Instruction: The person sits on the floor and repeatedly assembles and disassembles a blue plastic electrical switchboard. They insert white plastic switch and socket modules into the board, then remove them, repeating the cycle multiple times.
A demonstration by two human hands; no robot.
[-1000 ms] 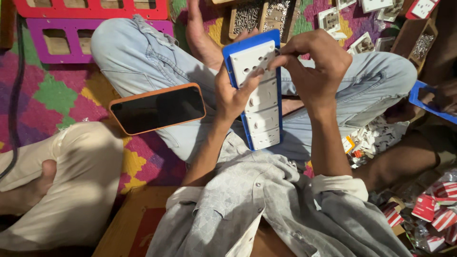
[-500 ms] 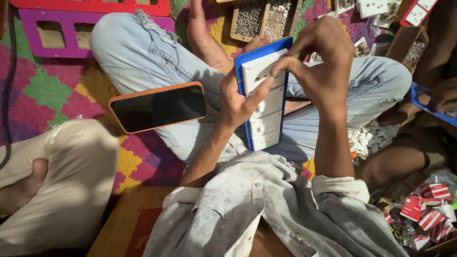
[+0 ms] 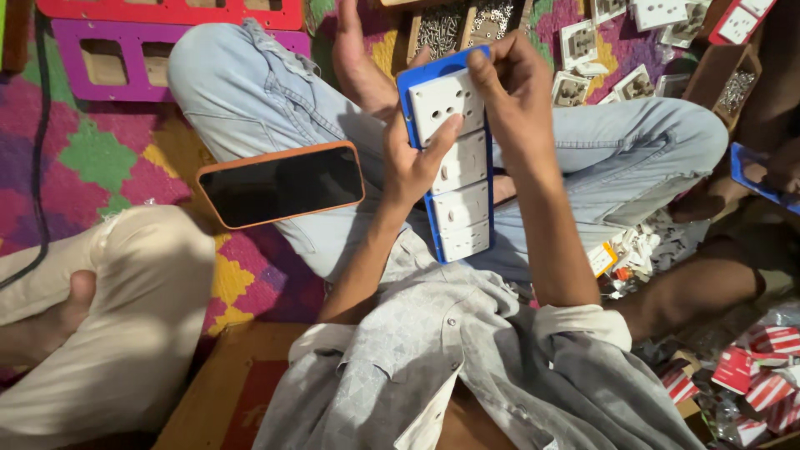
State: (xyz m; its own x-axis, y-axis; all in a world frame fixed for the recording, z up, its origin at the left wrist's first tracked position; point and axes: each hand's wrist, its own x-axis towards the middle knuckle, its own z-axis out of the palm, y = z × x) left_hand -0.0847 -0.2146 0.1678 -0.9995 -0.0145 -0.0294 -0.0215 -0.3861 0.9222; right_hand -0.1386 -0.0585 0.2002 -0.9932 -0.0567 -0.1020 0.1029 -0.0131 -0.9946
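Observation:
I hold a long blue switch board with several white socket and switch modules upright over my lap. My left hand grips its left edge, thumb pressed on the top white socket module. My right hand clasps the top right corner, fingers curled over the upper edge. A black phone in an orange case rests on my left thigh, apart from both hands.
Purple and red frames lie at the far left. Trays of screws and loose white sockets lie beyond my knees. Red and white packets pile at the right. Another person's beige-clad leg sits left; someone's foot right.
The board has shifted slightly up and right in my hands. My right hand moved from the board's upper middle to its top right corner.

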